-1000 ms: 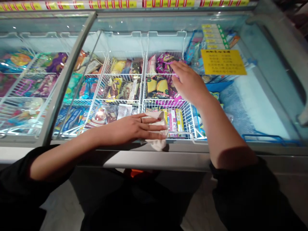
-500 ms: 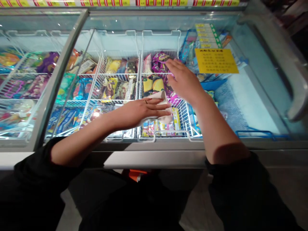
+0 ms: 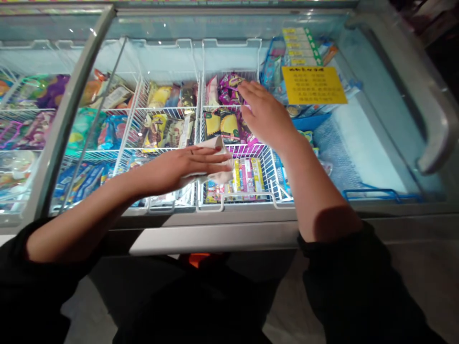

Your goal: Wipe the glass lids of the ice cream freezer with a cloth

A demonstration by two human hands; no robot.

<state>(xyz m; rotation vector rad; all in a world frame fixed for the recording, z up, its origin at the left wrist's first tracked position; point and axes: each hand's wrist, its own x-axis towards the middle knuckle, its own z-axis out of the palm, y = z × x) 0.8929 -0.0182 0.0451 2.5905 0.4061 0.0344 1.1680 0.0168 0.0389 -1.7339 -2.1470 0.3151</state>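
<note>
My left hand (image 3: 201, 165) lies over a pale folded cloth (image 3: 215, 142) on the glass lid of a chest freezer. Its fingers are stretched out across the cloth, and one wears a ring; the thumb is hidden. The cloth's folded edge stands up beyond the fingers. Farther to the right, my right hand (image 3: 267, 112) has its palm down and fingers extended, with nothing in it. It appears to rest on the glass above purple ice cream packets (image 3: 229, 88).
White wire baskets (image 3: 268, 167) with packaged ice creams sit below the glass. A yellow notice (image 3: 313, 85) is on the right, near a curved grey handle (image 3: 442, 129). The lid's metal frame (image 3: 81, 95) slants across the left. The freezer's front ledge (image 3: 215, 239) runs before me.
My left hand and the cloth have slid left across the glass, uncovering more of the front basket. My right hand keeps its place over the purple packets. The view has shifted slightly.
</note>
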